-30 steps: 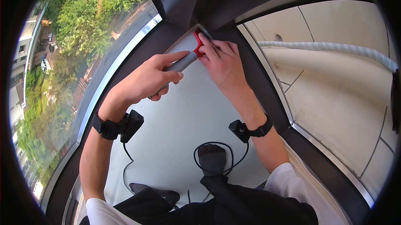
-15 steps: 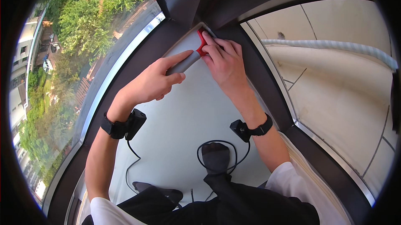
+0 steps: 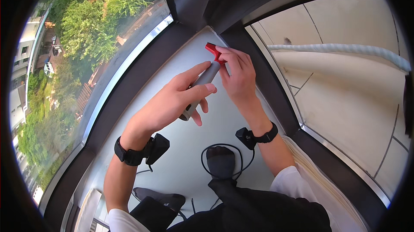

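A tool with a grey tubular handle point(image 3: 208, 75) and a red forked head point(image 3: 211, 48) is held up near the corner of a white ledge point(image 3: 172, 66); its exact kind I cannot make out. My left hand point(image 3: 174, 98) is closed around the handle, thumb across the top and the handle's lower end jutting out below. At the head, my right hand point(image 3: 239, 74) grips the red part with thumb and fingers. One prong of the head sticks out past the right fingertips. The handle slants from lower left up to the head.
Dark window frames point(image 3: 129, 89) meet at the far corner. Trees and buildings show through the left glass; a tiled surface with a striped hose point(image 3: 340, 49) lies beyond the right pane. My socked feet point(image 3: 221, 161) and a looped black cable point(image 3: 205, 163) are on the white surface.
Both hands have drawn the tool back toward me, out of the far corner. Its handle now slopes more steeply, and the red head is turned, with more of its prong showing.
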Tool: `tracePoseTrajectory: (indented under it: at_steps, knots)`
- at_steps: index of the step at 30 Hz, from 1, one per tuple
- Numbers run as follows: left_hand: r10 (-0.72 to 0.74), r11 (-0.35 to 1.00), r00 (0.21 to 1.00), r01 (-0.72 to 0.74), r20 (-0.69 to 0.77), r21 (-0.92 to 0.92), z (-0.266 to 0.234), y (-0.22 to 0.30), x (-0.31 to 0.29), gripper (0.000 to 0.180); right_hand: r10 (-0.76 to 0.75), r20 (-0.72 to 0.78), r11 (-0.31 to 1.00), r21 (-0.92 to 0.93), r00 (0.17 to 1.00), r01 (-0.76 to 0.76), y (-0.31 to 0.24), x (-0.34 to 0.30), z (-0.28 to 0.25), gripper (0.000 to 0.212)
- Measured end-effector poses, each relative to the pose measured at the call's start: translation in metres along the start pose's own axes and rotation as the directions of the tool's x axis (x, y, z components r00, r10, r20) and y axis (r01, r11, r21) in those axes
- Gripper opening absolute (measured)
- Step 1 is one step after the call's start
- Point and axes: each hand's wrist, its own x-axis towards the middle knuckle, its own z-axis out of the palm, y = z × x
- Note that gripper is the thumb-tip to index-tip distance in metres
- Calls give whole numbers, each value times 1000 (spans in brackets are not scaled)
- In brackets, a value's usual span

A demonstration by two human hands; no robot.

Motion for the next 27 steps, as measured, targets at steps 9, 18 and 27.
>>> tracePoseTrajectory:
  at_steps: [9, 18, 27]
  knots:
    - [375, 922, 926, -376, -31, -88, 19, -15, -3, 68, 145, -53, 984, 115, 988, -138, 11, 6, -4, 31]
    - [703, 603, 677, -406, -217, 686, -18, -75, 49, 39, 190, -105, 977, 121, 976, -178, 13, 19, 9, 19]
    - [646, 721, 705, -437, -293, 538, -20, -86, 68, 36, 223, -128, 975, 43, 966, -220, 9, 36, 10, 17]
